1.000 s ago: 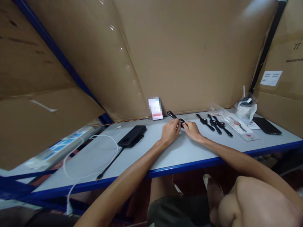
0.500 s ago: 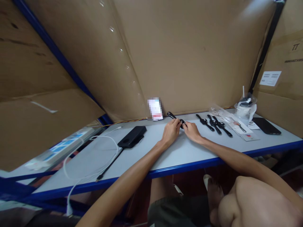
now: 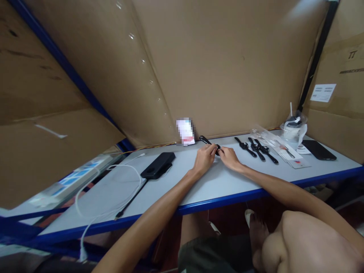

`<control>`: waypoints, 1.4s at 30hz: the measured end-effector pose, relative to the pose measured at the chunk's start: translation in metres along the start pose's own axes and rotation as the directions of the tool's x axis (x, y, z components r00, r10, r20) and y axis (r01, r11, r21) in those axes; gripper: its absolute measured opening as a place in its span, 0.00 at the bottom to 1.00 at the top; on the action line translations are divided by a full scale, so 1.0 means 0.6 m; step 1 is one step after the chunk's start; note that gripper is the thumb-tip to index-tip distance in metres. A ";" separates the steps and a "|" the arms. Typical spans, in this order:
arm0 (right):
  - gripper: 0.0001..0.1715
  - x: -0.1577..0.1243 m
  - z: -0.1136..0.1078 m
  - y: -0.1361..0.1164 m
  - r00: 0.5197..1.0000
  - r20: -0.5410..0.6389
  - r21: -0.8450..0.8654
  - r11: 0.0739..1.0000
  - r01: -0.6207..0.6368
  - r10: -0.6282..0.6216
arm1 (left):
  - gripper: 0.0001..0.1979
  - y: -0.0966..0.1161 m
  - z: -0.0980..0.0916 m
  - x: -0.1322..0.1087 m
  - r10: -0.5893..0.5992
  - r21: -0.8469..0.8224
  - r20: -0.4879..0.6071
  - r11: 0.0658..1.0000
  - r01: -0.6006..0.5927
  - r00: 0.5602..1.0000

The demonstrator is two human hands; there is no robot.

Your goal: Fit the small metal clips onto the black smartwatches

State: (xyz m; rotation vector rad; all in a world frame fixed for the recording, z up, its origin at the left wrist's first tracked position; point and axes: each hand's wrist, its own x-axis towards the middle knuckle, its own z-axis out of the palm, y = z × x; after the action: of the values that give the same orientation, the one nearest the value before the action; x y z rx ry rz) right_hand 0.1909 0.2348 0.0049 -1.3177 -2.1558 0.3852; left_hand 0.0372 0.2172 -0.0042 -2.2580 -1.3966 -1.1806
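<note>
A black charger pack [image 3: 157,165] lies left. At the middle of the table [image 3: 199,189], I see the left hand [image 3: 203,159] and right hand [image 3: 229,158] pinching one black watch [image 3: 209,142], fingertips closed; strap-fiddling, I judge, needing steady fingers. Spare watches [image 3: 256,148] lie right.

Your left hand [image 3: 203,159]: fingertips now closed further over the black watch [image 3: 207,140], whose face shows less than a second ago. Your right hand [image 3: 229,158]: fingertips drawn in closer, meeting the left.
</note>
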 end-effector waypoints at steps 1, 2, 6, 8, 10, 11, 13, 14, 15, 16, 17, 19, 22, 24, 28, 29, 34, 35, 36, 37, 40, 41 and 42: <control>0.20 0.000 0.001 0.001 1.000 0.004 -0.004 1.000 0.001 -0.001 | 0.09 -0.001 0.001 0.000 0.024 -0.012 -0.007 1.000 -0.024 1.000; 0.20 0.000 0.002 0.001 1.000 0.008 -0.008 1.000 0.001 -0.001 | 0.09 -0.001 0.001 0.001 0.047 -0.025 -0.013 0.999 -0.048 0.999; 0.20 -0.001 0.001 0.001 1.000 0.010 -0.015 1.000 0.000 0.000 | 0.08 -0.002 0.003 0.002 0.103 -0.067 -0.016 0.992 -0.103 0.995; 0.20 -0.001 -0.002 0.000 1.000 0.009 -0.013 1.000 -0.002 0.002 | 0.07 -0.004 0.004 0.001 0.089 -0.086 -0.024 0.992 -0.090 0.996; 0.20 -0.001 -0.004 -0.002 1.000 0.008 -0.007 1.000 -0.011 0.011 | 0.08 -0.006 0.007 0.000 0.042 -0.116 -0.054 0.992 -0.048 0.998; 0.20 -0.001 -0.005 -0.002 1.000 0.006 -0.002 1.000 -0.016 0.016 | 0.10 -0.008 0.008 -0.001 0.018 -0.130 -0.068 0.991 -0.027 0.998; 0.20 0.000 -0.006 -0.003 1.000 -0.003 0.009 1.000 -0.020 0.020 | 0.09 -0.010 0.009 -0.001 -0.007 -0.141 -0.086 0.990 -0.005 0.996; 0.20 0.001 -0.006 -0.003 1.000 -0.007 0.020 1.000 -0.016 0.016 | 0.07 -0.011 0.010 -0.001 -0.005 -0.140 -0.091 0.990 -0.007 0.996; 0.20 0.001 -0.006 -0.003 1.000 -0.011 0.034 0.999 -0.007 0.007 | 0.06 -0.011 0.010 -0.002 -0.005 -0.139 -0.100 0.990 -0.009 0.995; 0.19 0.001 -0.006 -0.003 1.000 -0.014 0.050 0.999 0.004 -0.003 | 0.06 -0.011 0.010 -0.002 -0.011 -0.143 -0.113 0.990 -0.005 0.994; 0.20 0.001 -0.006 -0.003 1.000 -0.019 0.065 0.998 0.013 -0.012 | 0.06 -0.011 0.011 -0.002 -0.026 -0.152 -0.127 0.988 0.006 0.992; 0.20 0.001 -0.005 -0.001 0.999 -0.028 0.084 0.996 0.025 -0.023 | 0.06 -0.011 0.012 -0.002 -0.070 -0.170 -0.155 0.984 0.044 0.985; 0.20 0.003 -0.002 0.001 0.999 -0.033 0.070 0.997 0.018 -0.016 | 0.01 -0.010 0.013 -0.001 -0.089 -0.155 -0.177 0.986 0.061 0.980; 0.20 0.004 0.000 0.004 1.000 -0.025 0.054 0.998 0.012 -0.011 | 0.05 -0.010 0.013 -0.001 -0.057 -0.127 -0.183 0.991 0.034 0.981; 0.20 0.004 0.002 0.005 1.000 -0.021 0.049 0.999 0.020 -0.019 | 0.05 -0.010 0.009 0.000 0.046 -0.065 -0.173 0.996 -0.058 0.984; 0.20 0.003 0.002 0.004 1.000 -0.020 0.047 0.999 0.020 -0.019 | 0.05 -0.010 0.008 0.000 0.075 -0.045 -0.163 0.995 -0.084 0.984; 0.20 -0.002 -0.003 -0.002 1.000 0.014 0.041 0.999 0.017 -0.018 | 0.10 -0.007 0.004 0.000 0.156 0.015 -0.101 0.988 -0.155 0.983; 0.21 -0.002 -0.003 -0.003 1.000 0.018 0.039 0.999 0.014 -0.015 | 0.09 -0.006 0.004 0.000 0.152 0.005 -0.102 0.988 -0.152 0.983; 0.21 -0.003 -0.003 -0.003 1.000 0.020 0.033 0.999 0.010 -0.010 | 0.08 -0.005 0.005 0.000 0.143 -0.011 -0.106 0.989 -0.145 0.984; 0.20 -0.003 -0.004 -0.003 1.000 0.021 0.025 1.000 0.007 -0.007 | 0.07 -0.003 0.005 0.000 0.129 -0.029 -0.111 0.991 -0.133 0.985; 0.20 -0.003 -0.003 -0.003 1.000 0.024 0.008 1.000 0.013 -0.013 | 0.05 -0.001 0.008 0.000 0.073 -0.069 -0.121 0.994 -0.082 0.990; 0.20 -0.003 -0.002 -0.002 1.000 0.024 0.010 1.000 0.016 -0.016 | 0.04 -0.002 0.009 -0.001 0.054 -0.081 -0.127 0.995 -0.064 0.990; 0.20 -0.002 -0.002 -0.002 1.000 0.021 0.016 1.000 0.018 -0.018 | 0.03 -0.003 0.010 -0.001 0.035 -0.095 -0.135 0.994 -0.048 0.990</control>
State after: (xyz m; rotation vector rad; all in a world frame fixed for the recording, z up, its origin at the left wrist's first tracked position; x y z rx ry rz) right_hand 0.1914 0.2330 0.0060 -1.2900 -2.1766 0.4100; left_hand 0.0388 0.2210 -0.0087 -2.2146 -1.2622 -1.3873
